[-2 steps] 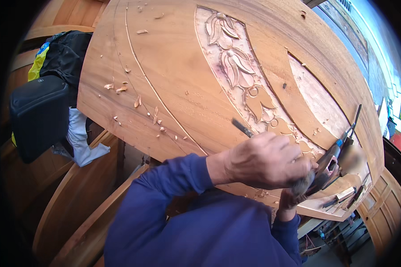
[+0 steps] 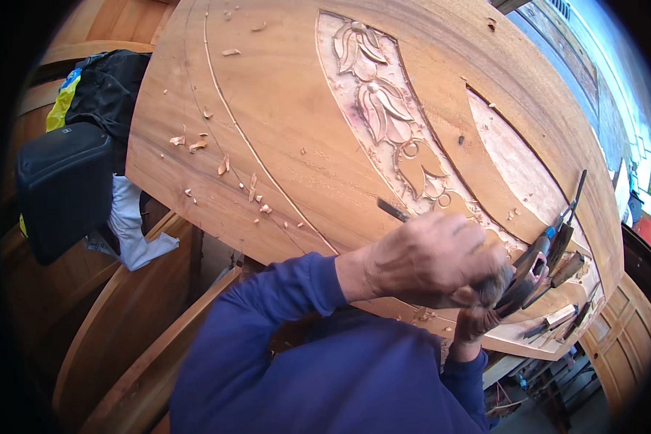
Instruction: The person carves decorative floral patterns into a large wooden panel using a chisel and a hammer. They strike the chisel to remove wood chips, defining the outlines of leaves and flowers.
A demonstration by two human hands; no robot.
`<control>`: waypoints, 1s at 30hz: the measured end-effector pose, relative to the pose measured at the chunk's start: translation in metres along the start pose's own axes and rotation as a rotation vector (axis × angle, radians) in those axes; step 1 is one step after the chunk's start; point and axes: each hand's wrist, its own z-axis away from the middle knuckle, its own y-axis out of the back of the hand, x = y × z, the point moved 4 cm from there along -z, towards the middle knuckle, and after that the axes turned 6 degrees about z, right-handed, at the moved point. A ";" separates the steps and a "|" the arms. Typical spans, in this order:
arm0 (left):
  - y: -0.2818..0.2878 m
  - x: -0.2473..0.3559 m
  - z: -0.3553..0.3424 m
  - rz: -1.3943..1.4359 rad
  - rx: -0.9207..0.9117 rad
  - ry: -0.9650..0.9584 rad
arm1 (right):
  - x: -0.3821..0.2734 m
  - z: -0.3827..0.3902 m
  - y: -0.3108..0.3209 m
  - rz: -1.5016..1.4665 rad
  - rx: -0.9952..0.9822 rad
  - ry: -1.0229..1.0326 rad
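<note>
My left hand (image 2: 434,257), slightly blurred, is closed over the carved wooden panel (image 2: 282,130). From beside its knuckles a dark, flat chisel blade (image 2: 392,210) points to the upper left; the hand hides the rest of the chisel. Lower and to the right, my right hand (image 2: 474,324) looks closed, its fingers mostly covered. Between the two hands shows a smeared greyish, rounded thing (image 2: 492,286) whose kind I cannot tell. Beyond my left hand runs a carved band of flowers and leaves (image 2: 383,108) in a recess.
Several carving tools (image 2: 550,253) lie on the panel right of my hands, near a plain recess (image 2: 510,145). Curled wood shavings (image 2: 224,165) are scattered at left. A black case (image 2: 64,188) and dark cloth (image 2: 112,90) sit beyond the left edge.
A blurred pale, round shape right of my hands is gone from over the tools. My left hand has shifted very slightly, and the chisel blade has tilted a little.
</note>
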 end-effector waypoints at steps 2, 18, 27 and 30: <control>0.007 -0.011 -0.005 0.119 0.099 0.091 | -0.008 -0.001 0.002 0.016 0.027 -0.020; 0.100 -0.101 -0.014 -0.255 0.501 0.565 | -0.027 -0.028 0.007 -0.017 -0.167 0.017; 0.069 -0.121 -0.021 0.804 0.902 0.378 | -0.029 -0.070 0.011 0.056 -0.281 0.058; 0.055 -0.132 -0.036 0.881 1.179 0.560 | -0.038 -0.087 0.004 0.044 -0.312 0.108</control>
